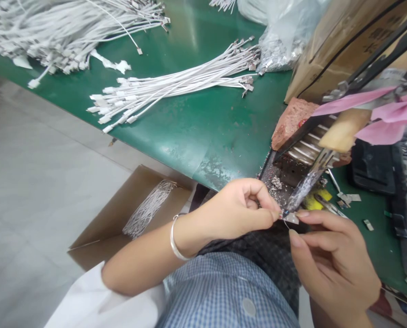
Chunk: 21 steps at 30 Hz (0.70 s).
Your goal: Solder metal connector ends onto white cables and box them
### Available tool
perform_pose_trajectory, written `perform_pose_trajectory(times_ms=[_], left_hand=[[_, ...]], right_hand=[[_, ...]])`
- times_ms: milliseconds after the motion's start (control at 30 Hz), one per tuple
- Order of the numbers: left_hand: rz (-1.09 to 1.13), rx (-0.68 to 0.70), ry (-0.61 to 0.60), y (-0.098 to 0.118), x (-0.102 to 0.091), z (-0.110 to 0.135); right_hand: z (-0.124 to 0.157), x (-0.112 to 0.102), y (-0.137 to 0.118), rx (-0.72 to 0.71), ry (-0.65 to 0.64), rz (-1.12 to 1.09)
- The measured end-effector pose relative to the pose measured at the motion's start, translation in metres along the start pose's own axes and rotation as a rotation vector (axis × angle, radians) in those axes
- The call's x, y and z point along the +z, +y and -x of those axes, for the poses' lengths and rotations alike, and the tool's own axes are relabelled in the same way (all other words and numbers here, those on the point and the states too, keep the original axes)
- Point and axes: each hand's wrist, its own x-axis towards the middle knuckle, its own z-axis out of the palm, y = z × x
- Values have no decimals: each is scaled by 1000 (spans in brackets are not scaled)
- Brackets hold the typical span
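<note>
Close to the tip of a soldering iron [306, 187], my two hands meet over the table's edge. My left hand [244, 207] is closed in a pinch; what lies between its fingertips is mostly hidden, with a bit of thin coloured wire showing. A small flat metal connector [292, 219] bridges the gap to my right hand [333, 255], whose index fingertip presses on its end. Below the connector, a fine wire [286, 224] curves toward my right thumb. The iron has a wooden handle and is tilted, tip down, above a tray [267, 171] with solder crumbs.
On the green table [190, 136] lie a bundle of white cables [183, 84] and a larger heap [70, 32]. A plastic bag of metal parts [282, 41] and a brick [294, 120] stand behind. Below left, a cardboard box [104, 214] holds white cables.
</note>
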Motion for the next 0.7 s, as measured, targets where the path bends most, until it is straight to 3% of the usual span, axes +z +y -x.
perform_pose_trajectory(times_ms=[700], left_hand=[[-86, 4, -6, 2, 0, 3]], right_hand=[[0, 0, 2, -30, -12, 15]])
